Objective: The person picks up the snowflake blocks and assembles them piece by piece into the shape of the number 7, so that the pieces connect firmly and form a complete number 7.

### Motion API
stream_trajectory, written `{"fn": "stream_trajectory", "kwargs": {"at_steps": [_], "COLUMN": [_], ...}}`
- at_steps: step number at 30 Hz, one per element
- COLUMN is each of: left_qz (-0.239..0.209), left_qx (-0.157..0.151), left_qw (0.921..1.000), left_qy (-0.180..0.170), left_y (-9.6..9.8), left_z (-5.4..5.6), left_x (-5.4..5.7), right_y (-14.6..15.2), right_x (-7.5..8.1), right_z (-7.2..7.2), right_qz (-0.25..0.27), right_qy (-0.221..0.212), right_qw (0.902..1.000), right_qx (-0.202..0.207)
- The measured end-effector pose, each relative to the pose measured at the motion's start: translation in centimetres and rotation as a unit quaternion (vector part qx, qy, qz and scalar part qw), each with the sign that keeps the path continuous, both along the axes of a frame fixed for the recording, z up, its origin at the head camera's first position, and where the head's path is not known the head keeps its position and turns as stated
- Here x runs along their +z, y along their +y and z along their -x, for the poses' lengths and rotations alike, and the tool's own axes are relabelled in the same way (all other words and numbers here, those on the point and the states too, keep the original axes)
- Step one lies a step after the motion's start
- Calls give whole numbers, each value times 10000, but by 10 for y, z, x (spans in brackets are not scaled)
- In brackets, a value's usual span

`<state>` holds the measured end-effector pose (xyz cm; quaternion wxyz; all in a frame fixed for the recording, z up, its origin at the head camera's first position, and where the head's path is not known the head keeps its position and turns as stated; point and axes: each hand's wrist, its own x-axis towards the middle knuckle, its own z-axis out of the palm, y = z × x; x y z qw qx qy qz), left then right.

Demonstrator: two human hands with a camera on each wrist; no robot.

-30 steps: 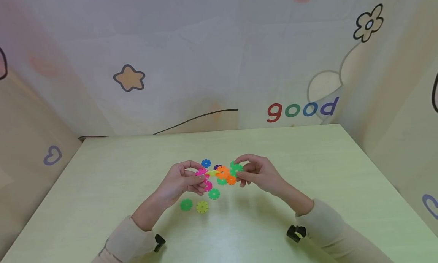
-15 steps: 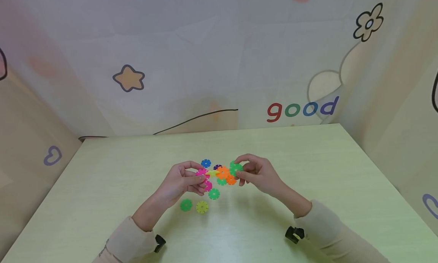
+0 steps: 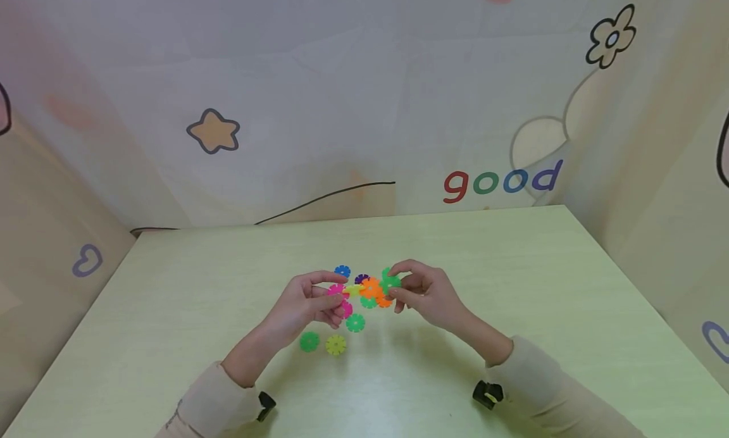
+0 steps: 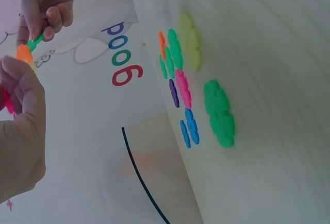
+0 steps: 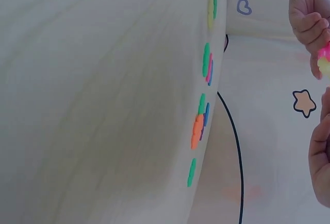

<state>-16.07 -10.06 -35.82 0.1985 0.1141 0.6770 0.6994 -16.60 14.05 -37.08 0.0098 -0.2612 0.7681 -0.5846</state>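
- From my remote seat, I see both hands raised above the pale table (image 3: pixel 512 280), roughly midway between its left and right edges.
- The left hand (image 3: pixel 304 302) pinches a pink disc (image 3: pixel 335 290) between thumb and fingers.
- The right hand (image 3: pixel 426 292) grips a notched green disc (image 3: pixel 391 283) by its rim, thumb against fingers.
- Between them I make out a yellow disc (image 3: pixel 354 290), nearly edge-on, meeting the pink one and an orange disc (image 3: pixel 371 288); I cannot tell whether the green is slotted into the orange.
- Loose on the tabletop, nearer the far edge, lie a blue piece (image 3: pixel 342 270) and a purple piece (image 3: pixel 361 278), the latter partly covered.
- Closer to me rest a pink piece (image 3: pixel 347 309), partly hidden, and a green piece (image 3: pixel 355 323).
- Closest to me, a flat green piece (image 3: pixel 309 342) and a yellow piece (image 3: pixel 336 345) sit side by side, apart.
- Behind the far edge hangs a printed backdrop (image 3: pixel 319 64), reading "good" toward the far-right corner.
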Motion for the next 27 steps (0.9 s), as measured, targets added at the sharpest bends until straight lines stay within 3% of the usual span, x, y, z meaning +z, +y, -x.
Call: {"fn": "stream_trajectory", "kwargs": {"at_steps": [4, 7, 10, 19, 27], "left_qz": [664, 1121, 1264, 1122, 1116], "left_qx": [35, 103, 162, -91, -111], "left_qw": [9968, 9893, 9845, 9858, 9874], "left_qy": [444, 923, 1203, 1249, 1112], "left_y": [5, 8, 10, 12, 13], "left_z": [-1, -3, -5, -8, -9], "left_x": [-6, -9, -11, -7, -4], "right_y": [-4, -7, -8, -8, -11], "right_x": [-4, -6, -6, -7, -3], "right_z": [-1, -2, -2, -2, -4], "right_qz": [11, -12, 16, 57, -239], "right_qy": [39, 132, 289, 776, 993], "right_qw": [9999, 9997, 9991, 9940, 9910], "right_qx": [137, 205, 300, 766, 863]}}
